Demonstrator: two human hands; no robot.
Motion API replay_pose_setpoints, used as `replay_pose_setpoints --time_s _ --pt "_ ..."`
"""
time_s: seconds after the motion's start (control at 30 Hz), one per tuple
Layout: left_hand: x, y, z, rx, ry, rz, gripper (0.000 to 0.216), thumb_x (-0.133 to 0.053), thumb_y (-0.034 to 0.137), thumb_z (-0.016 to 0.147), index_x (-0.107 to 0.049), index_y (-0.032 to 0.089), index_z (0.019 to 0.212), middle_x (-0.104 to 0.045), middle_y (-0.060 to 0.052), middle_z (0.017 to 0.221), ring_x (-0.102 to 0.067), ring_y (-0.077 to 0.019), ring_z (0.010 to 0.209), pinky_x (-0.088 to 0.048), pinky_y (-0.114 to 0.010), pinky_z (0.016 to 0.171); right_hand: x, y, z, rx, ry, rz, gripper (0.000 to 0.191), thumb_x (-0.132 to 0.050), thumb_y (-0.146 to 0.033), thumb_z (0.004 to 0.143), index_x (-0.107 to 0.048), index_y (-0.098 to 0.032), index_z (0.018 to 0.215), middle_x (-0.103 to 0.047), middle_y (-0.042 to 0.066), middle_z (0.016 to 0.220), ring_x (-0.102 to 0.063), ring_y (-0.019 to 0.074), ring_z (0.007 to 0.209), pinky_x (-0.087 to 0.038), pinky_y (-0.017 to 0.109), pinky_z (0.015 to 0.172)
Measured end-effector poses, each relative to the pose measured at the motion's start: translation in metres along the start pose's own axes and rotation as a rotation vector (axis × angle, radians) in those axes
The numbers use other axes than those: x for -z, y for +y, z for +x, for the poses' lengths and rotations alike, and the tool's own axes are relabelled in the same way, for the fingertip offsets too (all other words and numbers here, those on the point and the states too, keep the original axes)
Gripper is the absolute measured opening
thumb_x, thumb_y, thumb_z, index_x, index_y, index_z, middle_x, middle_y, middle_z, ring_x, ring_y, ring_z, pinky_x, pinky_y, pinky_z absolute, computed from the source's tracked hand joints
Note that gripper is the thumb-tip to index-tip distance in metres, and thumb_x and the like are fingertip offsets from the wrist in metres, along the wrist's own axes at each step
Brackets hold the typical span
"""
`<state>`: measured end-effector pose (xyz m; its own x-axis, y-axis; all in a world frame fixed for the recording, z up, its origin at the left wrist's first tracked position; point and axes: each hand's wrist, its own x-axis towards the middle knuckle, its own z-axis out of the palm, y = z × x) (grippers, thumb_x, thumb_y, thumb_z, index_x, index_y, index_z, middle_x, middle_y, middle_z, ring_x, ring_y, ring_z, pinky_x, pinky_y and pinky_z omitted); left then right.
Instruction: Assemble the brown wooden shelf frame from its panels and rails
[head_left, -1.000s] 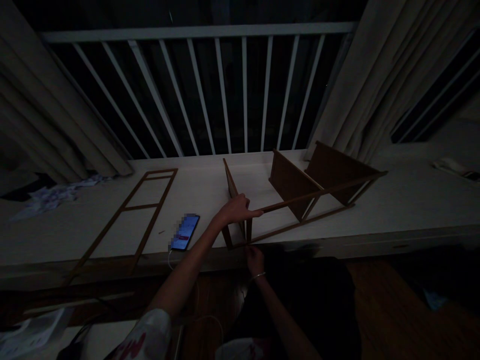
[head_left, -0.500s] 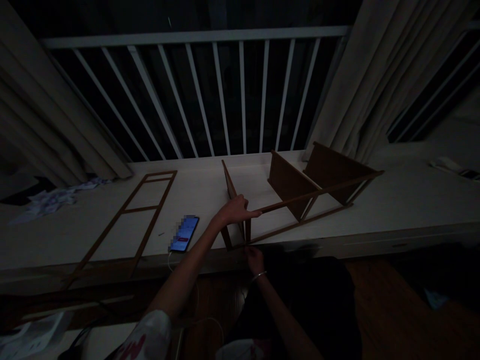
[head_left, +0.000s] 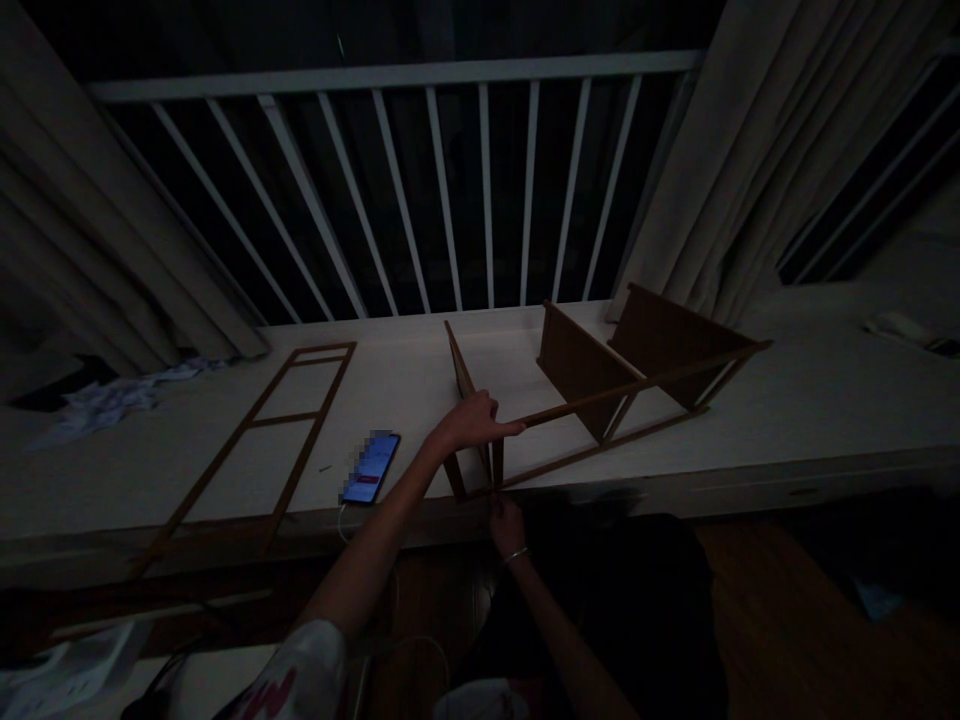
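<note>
Dim, very dim, night black behind the rail (head_left: 480,70). The phone (head_left: 371,467) screen glows brightest, a pixelated blue patch. The pale ledge (head_left: 787,400) catches weak grey light; the shelf (head_left: 585,365) goes dark brown against it. The left hand (head_left: 472,420) gripping it shows dully, the right hand (head_left: 508,522) lies in shadow below. Floor (head_left: 787,620) nearly black. Bars (head_left: 484,190) and curtains (head_left: 750,150) splay outwards at the edges; grain all over.

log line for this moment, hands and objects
left hand: holding upper rail of wooden shelf frame | right hand: at its lower corner, grip unclear | ledge: phone, flat side frame
</note>
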<state>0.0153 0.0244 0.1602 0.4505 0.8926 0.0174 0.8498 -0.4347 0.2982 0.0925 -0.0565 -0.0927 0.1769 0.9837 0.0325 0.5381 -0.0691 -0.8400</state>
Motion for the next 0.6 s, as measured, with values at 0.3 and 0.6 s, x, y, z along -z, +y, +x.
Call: replay_pose_setpoints --time_s 0.3,0.6 --pt "-0.0030 0.0010 -0.0033 0.017 0.000 0.051 0.056 -0.035 0.067 0.064 -0.056 0.015 0.070 -0.053 -0.008 0.084 -0.052 -0.0171 0.072 -0.038 -0.026 0.063 0.0042 -0.0019 -0.0065 -0.052 -0.056 -0.047 0.036 -0.028 -0.028 0.085 -0.060 -0.013 0.091 -0.064 0.012 0.081 -0.060 0.0171 0.073 -0.039 0.023 0.064" --pt "0.0015 0.0066 -0.0050 0.047 -0.011 0.036 0.053 -0.039 0.063 0.064 -0.057 0.014 0.070 -0.054 -0.008 0.085 -0.053 -0.0182 0.074 -0.039 -0.026 0.065 -0.0008 -0.0014 -0.0037 -0.103 -0.026 0.160 0.034 -0.031 -0.031 0.081 -0.060 -0.013 0.081 -0.064 0.010 0.071 -0.057 0.0171 0.062 -0.038 0.024 0.057"
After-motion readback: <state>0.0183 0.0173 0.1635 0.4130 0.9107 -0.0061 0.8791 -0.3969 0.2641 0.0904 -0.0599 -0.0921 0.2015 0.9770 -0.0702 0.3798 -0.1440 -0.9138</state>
